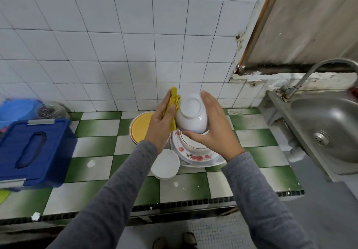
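Note:
A white bowl (190, 114) is held in the air, tilted with its base toward me, above a stack of dishes. My right hand (215, 126) grips it from the right, thumb under the rim and fingers round the far side. My left hand (161, 124) holds a yellow cloth (173, 103) pressed against the bowl's left side. Below sit floral plates (193, 156) with a gold-rimmed bowl (193, 142) on top, a small white bowl (164, 164) and a yellow plate (140, 127).
The dishes stand on a green and white tiled counter (96, 146) against a white tiled wall. A blue plastic box (33, 150), a blue basin (15, 110) and a glass jar (48, 110) are at the left. A steel sink (329, 128) with a tap (313, 74) is at the right.

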The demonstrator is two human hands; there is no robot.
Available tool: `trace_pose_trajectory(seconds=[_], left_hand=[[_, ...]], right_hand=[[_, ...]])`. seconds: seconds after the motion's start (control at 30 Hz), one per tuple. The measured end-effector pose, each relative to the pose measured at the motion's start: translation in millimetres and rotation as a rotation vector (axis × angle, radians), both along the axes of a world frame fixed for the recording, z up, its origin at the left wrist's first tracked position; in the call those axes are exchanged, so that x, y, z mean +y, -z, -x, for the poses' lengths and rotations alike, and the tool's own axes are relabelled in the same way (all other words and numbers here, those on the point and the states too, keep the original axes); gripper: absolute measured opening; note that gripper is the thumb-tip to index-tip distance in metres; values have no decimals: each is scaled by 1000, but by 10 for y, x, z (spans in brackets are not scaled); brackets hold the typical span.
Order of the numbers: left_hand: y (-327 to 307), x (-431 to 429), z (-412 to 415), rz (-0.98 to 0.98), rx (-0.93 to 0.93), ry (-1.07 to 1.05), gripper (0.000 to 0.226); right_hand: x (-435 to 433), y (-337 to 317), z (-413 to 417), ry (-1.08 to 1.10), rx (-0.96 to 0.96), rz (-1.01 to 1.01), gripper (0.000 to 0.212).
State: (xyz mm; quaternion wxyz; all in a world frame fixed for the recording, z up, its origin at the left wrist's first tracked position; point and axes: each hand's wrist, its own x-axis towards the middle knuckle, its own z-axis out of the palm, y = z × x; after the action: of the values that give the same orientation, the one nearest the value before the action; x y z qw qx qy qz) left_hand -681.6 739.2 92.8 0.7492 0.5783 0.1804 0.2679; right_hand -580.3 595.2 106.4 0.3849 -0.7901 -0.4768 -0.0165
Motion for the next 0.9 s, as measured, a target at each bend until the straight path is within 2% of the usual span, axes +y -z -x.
trace_pose_trajectory(seconds=[0.17, 0.33, 0.43, 0.7, 0.9], left_hand=[[28, -174, -85, -66, 35, 115, 44], [15, -488, -272, -79, 57, 251, 46], [8, -755, -427, -77, 89, 313, 47], [-67, -1791, -778, -76, 62, 518, 50], [30, -2954, -1086, -22, 73, 623, 48]], right_hand=[[-315, 89, 49, 80, 45, -67, 101], [-774, 178, 83, 196, 83, -153, 85], [-1100, 187, 78, 283, 79, -199, 85], [-2159, 291, 185, 577, 137, -377, 84], [-3394, 345, 137, 753, 178, -472, 84]])
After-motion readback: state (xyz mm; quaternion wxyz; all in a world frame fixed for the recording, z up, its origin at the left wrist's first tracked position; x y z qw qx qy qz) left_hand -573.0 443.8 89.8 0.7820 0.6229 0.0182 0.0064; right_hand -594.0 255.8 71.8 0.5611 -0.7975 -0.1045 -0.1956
